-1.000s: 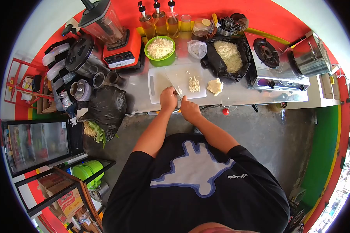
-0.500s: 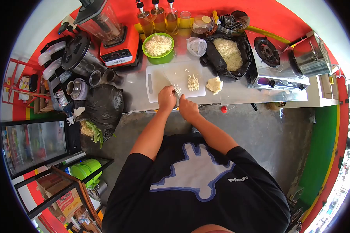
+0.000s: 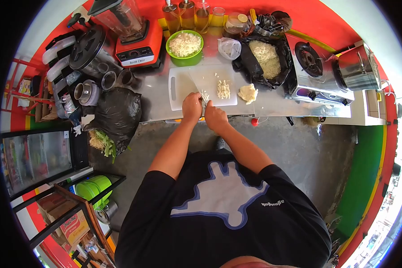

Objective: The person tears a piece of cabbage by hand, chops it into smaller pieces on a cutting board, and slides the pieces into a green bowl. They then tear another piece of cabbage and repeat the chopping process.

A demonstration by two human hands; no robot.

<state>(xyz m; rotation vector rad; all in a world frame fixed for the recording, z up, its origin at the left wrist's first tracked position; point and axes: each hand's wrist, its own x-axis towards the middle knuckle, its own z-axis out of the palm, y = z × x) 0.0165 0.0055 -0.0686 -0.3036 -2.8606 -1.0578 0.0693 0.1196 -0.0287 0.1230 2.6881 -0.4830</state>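
Note:
A white cutting board lies on the metal counter, both hands at its near edge. My right hand is closed around a knife, its handle hidden in the fist. The pale blade slants up and left over the board, hard to make out against it. White chopped bits cling at the blade beside my fingers. My left hand is closed, fingertips against the blade's near part; whether it pinches anything is hidden. A small pile of chopped white pieces sits on the board's right half. Right of the board rests a pale lump.
Behind the board stands a green bowl heaped with white shreds. A black bag holds more shreds, near a gas stove. A red blender and a bulging black bag are on the left. Oil bottles line the wall.
The whole view has shifted slightly, the counter appearing a little higher. Both hands keep nearly the same place at the board's near edge, with the knife still there.

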